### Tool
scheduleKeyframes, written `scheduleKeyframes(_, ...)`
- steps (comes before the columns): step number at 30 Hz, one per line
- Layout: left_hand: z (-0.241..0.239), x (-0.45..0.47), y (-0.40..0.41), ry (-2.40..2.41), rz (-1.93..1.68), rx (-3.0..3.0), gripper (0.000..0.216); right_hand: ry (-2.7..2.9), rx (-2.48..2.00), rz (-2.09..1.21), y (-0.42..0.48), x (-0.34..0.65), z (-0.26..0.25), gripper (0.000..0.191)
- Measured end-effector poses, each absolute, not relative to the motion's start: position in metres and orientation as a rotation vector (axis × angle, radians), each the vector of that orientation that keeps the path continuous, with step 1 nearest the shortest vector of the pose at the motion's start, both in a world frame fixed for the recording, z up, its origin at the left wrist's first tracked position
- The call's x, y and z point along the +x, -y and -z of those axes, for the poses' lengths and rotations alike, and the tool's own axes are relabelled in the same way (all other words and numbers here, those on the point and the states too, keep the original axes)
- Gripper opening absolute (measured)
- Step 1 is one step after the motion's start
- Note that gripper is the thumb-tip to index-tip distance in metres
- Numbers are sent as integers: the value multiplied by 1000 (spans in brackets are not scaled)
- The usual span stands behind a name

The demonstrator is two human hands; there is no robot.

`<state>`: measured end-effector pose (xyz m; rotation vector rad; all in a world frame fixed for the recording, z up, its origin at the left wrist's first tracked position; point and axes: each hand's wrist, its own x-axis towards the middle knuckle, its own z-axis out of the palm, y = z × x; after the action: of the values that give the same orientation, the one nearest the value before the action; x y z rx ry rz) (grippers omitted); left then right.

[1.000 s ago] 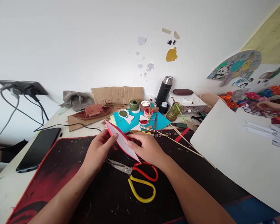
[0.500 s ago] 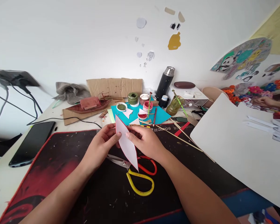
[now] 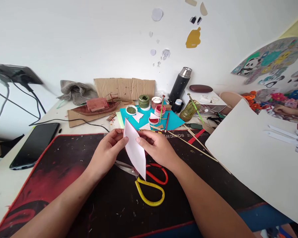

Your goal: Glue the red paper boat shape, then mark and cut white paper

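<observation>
A pointed piece of white paper point(image 3: 134, 152) with a thin red edge stands tilted between my two hands. My left hand point(image 3: 109, 148) pinches its left edge, thumb on the white face and fingers behind. On the other side my right hand point(image 3: 157, 147) grips the right edge the same way. What the fingers do behind the paper is hidden. Below it a pair of scissors point(image 3: 149, 185) with one yellow and one red handle lies on the dark mat point(image 3: 109, 205); the paper and my left hand cover part of the blades.
Paint jars point(image 3: 144, 101) stand on a blue sheet point(image 3: 172, 124) at the back, by a black thermos point(image 3: 180, 87). A model boat point(image 3: 96, 107) and phone point(image 3: 34, 145) lie left. Thin sticks point(image 3: 198, 148) and a large white sheet point(image 3: 248, 158) lie right. Another person's hand point(image 3: 285, 109) shows far right.
The paper has turned slightly, showing more of its white face, and less of its red edge is visible. Both hands keep their hold. The camera view has shifted a little.
</observation>
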<state>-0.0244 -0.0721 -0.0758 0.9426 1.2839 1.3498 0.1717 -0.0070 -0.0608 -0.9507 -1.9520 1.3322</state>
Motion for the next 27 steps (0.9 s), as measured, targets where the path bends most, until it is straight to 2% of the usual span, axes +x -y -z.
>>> scheduleKeyframes(11, 70, -16, 76, -1451, -1337, 1097, 29, 2069, -980, -1178, 13, 168, 64, 29)
scheduleKeyframes(27, 70, -16, 74, -1422, -1319, 1052, 39, 2037, -1000, -1273, 12, 170, 69, 36)
